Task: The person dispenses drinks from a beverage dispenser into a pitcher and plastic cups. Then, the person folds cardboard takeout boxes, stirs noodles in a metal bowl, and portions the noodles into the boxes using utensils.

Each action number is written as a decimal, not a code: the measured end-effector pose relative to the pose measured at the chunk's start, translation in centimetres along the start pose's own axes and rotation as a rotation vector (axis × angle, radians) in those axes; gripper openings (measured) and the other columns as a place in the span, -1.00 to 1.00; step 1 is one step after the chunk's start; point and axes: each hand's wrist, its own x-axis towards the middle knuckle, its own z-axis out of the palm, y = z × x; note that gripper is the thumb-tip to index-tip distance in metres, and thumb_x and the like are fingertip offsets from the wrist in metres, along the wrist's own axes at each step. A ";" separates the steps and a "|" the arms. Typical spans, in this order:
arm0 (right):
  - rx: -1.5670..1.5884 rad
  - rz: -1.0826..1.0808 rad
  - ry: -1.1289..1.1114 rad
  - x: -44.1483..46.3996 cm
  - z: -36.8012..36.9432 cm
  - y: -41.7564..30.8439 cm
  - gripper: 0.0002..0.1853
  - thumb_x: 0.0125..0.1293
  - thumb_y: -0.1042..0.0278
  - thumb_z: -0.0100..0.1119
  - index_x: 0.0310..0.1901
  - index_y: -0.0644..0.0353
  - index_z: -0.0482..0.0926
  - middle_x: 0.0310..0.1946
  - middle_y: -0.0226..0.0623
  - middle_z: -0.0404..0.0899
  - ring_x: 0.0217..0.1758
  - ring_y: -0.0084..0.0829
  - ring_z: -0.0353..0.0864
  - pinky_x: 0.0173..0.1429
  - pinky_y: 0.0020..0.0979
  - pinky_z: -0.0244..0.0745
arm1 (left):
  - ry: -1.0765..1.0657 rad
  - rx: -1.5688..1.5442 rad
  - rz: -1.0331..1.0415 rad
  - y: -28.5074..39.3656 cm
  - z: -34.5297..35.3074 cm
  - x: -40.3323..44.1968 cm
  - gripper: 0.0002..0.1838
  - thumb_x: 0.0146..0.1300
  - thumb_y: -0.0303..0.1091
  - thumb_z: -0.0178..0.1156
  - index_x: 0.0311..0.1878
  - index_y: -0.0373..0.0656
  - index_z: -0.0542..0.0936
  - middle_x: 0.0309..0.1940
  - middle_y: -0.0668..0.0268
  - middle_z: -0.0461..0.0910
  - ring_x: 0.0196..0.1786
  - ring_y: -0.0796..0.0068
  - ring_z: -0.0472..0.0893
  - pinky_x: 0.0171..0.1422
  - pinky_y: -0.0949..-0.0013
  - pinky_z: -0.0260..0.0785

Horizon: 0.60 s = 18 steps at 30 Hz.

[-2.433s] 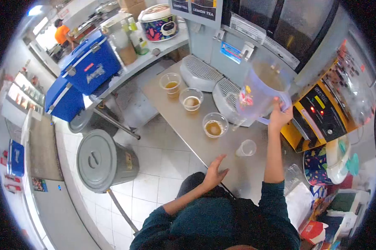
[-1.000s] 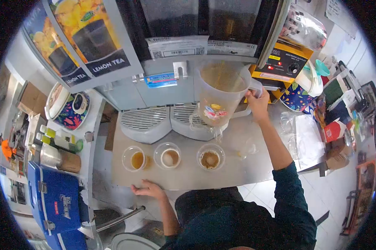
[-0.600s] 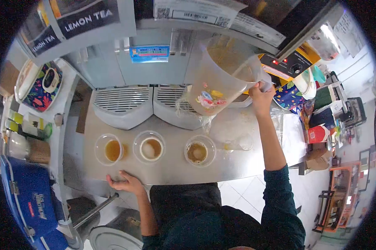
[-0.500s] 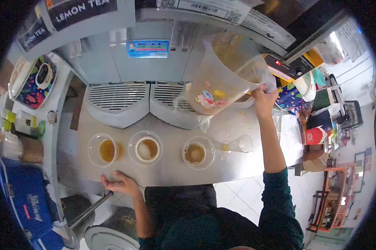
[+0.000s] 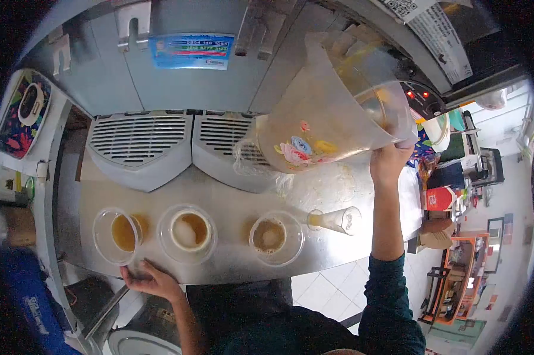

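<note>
Pitcher (image 5: 323,118) tips further than before above the counter (image 5: 231,254), its handle clenched in the right hand (image 5: 392,161); left hand (image 5: 153,280), loosely open, empty, at the counter's front edge; behind it, a blue sticker (image 5: 191,51) shows "0804"; LEMON TEA signs left view

Tilted pitcher (image 5: 329,118) in right hand (image 5: 392,161), three cups
</note>
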 end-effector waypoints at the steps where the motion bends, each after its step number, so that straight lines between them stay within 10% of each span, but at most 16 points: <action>1: -0.020 -0.009 0.002 0.0 -0.1 0.1 -0.65 -0.03 0.66 0.05 -0.13 0.32 0.36 -0.24 -0.28 0.46 -0.24 -0.49 0.49 -0.18 -0.51 0.40 | 0.019 0.037 0.009 0.0 0.1 0.0 -0.54 0.12 -0.48 0.04 0.07 -0.34 0.13 0.08 0.08 0.13 0.16 0.26 0.14 0.29 0.23 -0.12; 7: 0.004 0.010 0.011 -0.1 -0.2 0.0 -0.62 -0.07 0.70 0.05 -0.12 0.33 0.36 -0.25 -0.26 0.46 -0.23 -0.46 0.50 -0.16 -0.49 0.42 | 0.006 0.081 0.052 0.2 0.1 0.1 -0.56 0.15 -0.45 0.04 0.06 -0.32 0.14 0.03 0.09 0.17 0.13 0.26 0.18 0.27 0.26 -0.06; 10: -0.031 -0.073 0.037 0.0 0.2 0.1 -0.77 0.07 0.44 0.14 -0.23 0.29 0.41 -0.38 -0.40 0.47 -0.44 -0.65 0.42 -0.47 -0.60 0.35 | -0.001 0.076 0.017 0.4 0.2 0.1 -0.58 0.17 -0.43 0.02 0.05 -0.32 0.15 0.02 0.09 0.18 0.12 0.26 0.19 0.26 0.27 -0.04; 13: 0.038 -0.009 -0.041 0.0 -0.5 0.1 -0.60 -0.06 0.69 0.05 -0.10 0.33 0.34 -0.22 -0.26 0.45 -0.22 -0.46 0.50 -0.15 -0.50 0.42 | -0.002 0.083 0.037 0.8 0.3 0.1 -0.60 0.18 -0.42 0.01 0.04 -0.32 0.16 0.01 0.10 0.18 0.11 0.27 0.19 0.25 0.27 -0.04; 18: -0.003 -0.048 0.038 0.1 0.1 0.2 -0.69 0.00 0.58 0.10 -0.15 0.32 0.38 -0.27 -0.31 0.46 -0.29 -0.55 0.45 -0.27 -0.54 0.39 | 0.000 0.087 0.026 0.9 0.2 0.1 -0.61 0.19 -0.40 0.00 0.03 -0.34 0.17 0.00 0.09 0.19 0.11 0.27 0.19 0.25 0.27 -0.04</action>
